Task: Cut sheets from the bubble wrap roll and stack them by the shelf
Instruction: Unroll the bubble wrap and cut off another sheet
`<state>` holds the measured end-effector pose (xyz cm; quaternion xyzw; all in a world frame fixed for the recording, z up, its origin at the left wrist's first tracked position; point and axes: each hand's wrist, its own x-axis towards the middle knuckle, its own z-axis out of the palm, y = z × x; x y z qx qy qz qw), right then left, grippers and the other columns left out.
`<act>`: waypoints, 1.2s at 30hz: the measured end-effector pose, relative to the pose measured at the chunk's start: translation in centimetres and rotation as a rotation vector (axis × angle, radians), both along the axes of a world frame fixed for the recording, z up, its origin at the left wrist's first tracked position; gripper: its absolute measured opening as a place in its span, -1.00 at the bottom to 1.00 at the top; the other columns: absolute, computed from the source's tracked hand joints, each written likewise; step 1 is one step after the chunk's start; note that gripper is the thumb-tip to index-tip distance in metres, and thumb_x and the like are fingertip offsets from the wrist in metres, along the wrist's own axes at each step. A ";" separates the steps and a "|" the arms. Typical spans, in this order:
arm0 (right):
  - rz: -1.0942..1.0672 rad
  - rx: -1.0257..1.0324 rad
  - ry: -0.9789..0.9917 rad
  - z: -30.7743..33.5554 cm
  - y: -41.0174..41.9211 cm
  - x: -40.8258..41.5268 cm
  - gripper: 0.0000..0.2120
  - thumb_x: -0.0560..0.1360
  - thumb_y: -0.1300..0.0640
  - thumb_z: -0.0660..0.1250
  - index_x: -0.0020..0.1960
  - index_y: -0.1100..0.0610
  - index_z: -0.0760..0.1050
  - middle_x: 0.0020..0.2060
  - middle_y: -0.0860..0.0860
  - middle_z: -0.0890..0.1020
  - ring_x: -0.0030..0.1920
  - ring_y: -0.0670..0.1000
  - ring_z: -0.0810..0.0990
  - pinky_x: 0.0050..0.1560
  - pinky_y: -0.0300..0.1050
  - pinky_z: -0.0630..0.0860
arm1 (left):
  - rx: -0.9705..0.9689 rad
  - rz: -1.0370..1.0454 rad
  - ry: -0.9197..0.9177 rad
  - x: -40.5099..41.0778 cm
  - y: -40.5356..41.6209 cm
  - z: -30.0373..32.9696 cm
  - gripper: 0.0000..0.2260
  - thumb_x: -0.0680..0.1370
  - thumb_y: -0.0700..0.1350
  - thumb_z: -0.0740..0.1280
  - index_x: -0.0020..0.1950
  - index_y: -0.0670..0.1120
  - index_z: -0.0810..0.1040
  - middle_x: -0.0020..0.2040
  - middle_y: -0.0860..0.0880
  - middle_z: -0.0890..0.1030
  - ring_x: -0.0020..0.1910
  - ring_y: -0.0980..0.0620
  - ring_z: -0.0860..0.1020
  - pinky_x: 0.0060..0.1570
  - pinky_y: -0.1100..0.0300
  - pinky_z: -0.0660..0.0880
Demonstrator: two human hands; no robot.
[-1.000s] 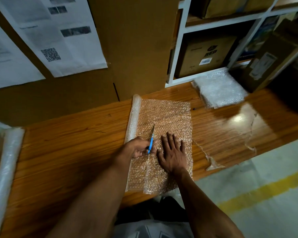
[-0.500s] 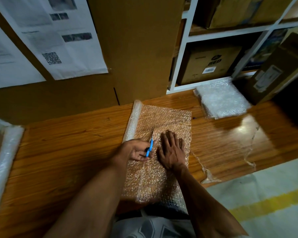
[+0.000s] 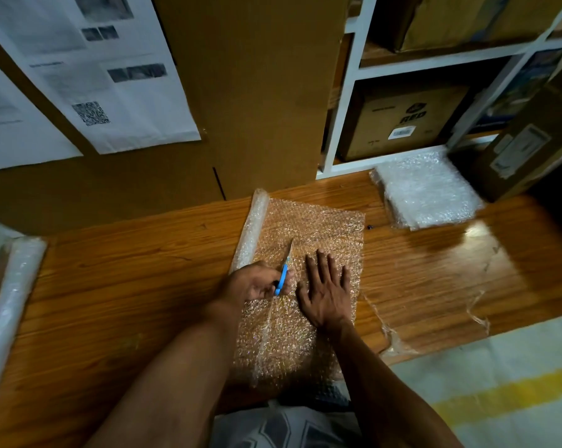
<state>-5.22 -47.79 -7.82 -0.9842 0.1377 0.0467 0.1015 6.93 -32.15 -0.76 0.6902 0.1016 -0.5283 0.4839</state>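
Partly slit bubble wrap (image 3: 318, 227), flat

The left hand (image 3: 252, 282) is covering most of the blue scissors (image 3: 282, 279) handle, and how its fingers are sitting in the loops is not showing. The bubble wrap sheet's (image 3: 308, 227) near end is dropping past the table (image 3: 127, 286) edge. The second roll (image 3: 4, 305) is running off the left border. Print on the wall papers (image 3: 117, 76) is blurring beyond reading.
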 end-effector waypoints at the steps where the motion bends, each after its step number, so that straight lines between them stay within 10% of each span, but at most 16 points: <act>1: -0.006 0.008 -0.002 0.1 0.0 0.0 -0.30 0.66 -0.30 -0.12 0.72 -0.06 -0.13 0.70 0.02 -0.17 0.69 0.10 -0.22 0.63 0.31 -0.18 | -0.004 -0.006 0.021 0.1 0.0 0.1 -0.75 0.59 -0.10 0.44 0.23 -0.18 0.63 -0.03 -0.15 0.72 -0.17 0.06 0.68 -0.53 0.37 0.42; 10: -0.013 0.015 -0.013 0.3 0.1 0.2 -0.27 0.64 -0.31 -0.05 0.72 -0.03 -0.04 0.71 0.03 -0.10 0.70 0.11 -0.13 0.63 0.32 -0.15 | 0.022 -0.136 0.089 2.1 -1.1 1.0 -0.68 0.63 0.14 0.35 0.14 -0.11 0.58 -0.10 -0.08 0.70 -0.28 0.14 0.64 -0.44 0.36 0.38; 19: -0.020 0.015 -0.022 -0.3 0.0 0.3 -0.28 0.64 -0.30 -0.03 0.72 -0.04 -0.02 0.71 0.03 -0.06 0.70 0.10 -0.12 0.62 0.34 -0.10 | 0.054 -0.037 -0.062 2.3 -1.7 -1.1 -0.86 0.61 -0.11 0.43 0.06 -0.18 0.62 -0.11 -0.16 0.70 -0.32 0.11 0.62 -0.56 0.37 0.29; 27: -0.077 0.026 -0.053 0.9 -0.4 1.0 -0.29 0.66 -0.35 -0.07 0.70 -0.02 0.08 0.70 0.05 0.09 0.69 0.14 0.00 0.63 0.30 -0.13 | 0.010 -0.081 0.015 3.4 -1.2 -1.0 -0.46 0.40 0.02 0.57 0.27 -0.26 0.62 0.00 -0.20 0.73 -0.31 0.15 0.49 -0.60 0.39 0.35; 36: -0.071 0.027 0.041 0.4 -3.7 4.9 -0.25 0.64 -0.42 -0.32 0.69 -0.05 -0.32 0.67 0.05 -0.30 0.66 0.12 -0.33 0.63 0.30 -0.26 | 0.009 -0.160 0.106 3.4 -1.5 0.3 -0.48 0.59 0.10 0.41 0.34 -0.29 0.54 0.17 -0.18 0.71 -0.18 0.10 0.69 -0.50 0.37 0.46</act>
